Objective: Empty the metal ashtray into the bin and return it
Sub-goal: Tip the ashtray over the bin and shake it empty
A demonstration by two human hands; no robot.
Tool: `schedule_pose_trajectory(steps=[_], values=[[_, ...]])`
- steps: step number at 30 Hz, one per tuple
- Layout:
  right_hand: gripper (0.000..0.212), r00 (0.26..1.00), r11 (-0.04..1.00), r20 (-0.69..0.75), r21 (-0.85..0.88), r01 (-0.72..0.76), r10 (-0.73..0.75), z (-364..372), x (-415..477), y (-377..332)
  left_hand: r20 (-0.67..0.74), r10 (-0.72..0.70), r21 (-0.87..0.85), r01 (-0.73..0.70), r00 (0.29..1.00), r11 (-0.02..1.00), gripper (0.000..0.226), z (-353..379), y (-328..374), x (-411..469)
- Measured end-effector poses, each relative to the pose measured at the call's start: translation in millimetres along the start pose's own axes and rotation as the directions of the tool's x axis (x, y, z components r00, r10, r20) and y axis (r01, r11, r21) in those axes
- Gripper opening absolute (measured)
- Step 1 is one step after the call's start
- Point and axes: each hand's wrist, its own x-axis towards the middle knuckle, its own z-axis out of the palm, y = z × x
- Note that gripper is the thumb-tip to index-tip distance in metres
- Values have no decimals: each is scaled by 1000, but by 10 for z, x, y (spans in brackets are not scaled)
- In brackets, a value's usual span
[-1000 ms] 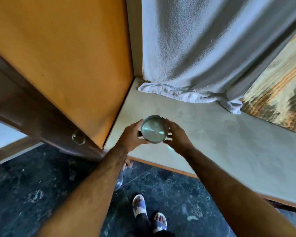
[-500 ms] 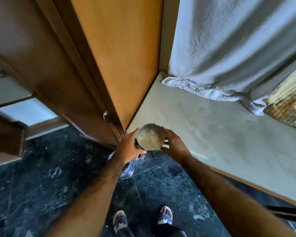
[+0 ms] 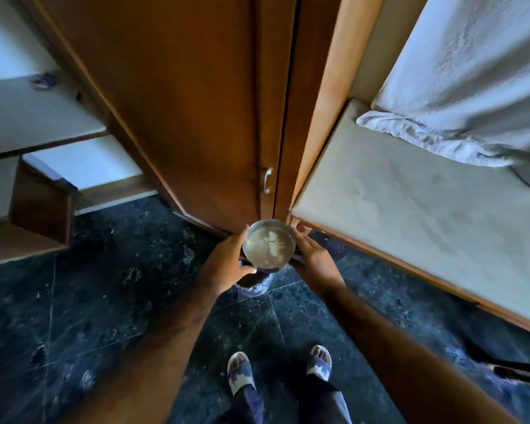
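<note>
The round metal ashtray (image 3: 269, 248) is held upright between both hands, over the dark floor just off the corner of the pale counter (image 3: 410, 215). My left hand (image 3: 225, 264) grips its left side and my right hand (image 3: 312, 255) grips its right side. Pale ash shows on its bottom. Directly beneath the ashtray a small bin with a clear plastic liner (image 3: 254, 284) stands on the floor, mostly hidden by the ashtray and my left hand.
A tall wooden cupboard door (image 3: 196, 117) with a metal handle (image 3: 267, 180) rises right behind the ashtray. A white towel (image 3: 459, 96) hangs over the counter's far end. My sandalled feet (image 3: 279, 368) stand on the dark stone floor. Wooden shelving (image 3: 40, 209) sits at the left.
Both hands carried the ashtray off the counter, leftward and down, to above the bin on the floor. The view swung left toward the cupboard door.
</note>
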Motion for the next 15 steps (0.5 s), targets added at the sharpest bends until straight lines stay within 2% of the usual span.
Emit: schedule_pose_trajectory(steps=[6, 9, 15], values=[[76, 999, 1000, 34, 15, 19, -20, 644, 278, 129, -43, -67, -19, 66, 997, 998, 97, 114, -649, 124], [70, 999, 997, 22, 69, -32, 30, 920, 439, 307, -95, -78, -15, 77, 992, 997, 86, 281, -922, 212], [54, 997, 981, 11, 177, -83, 83, 1527, 707, 891, -148, -112, -140, 91, 983, 986, 61, 734, -1474, 497]])
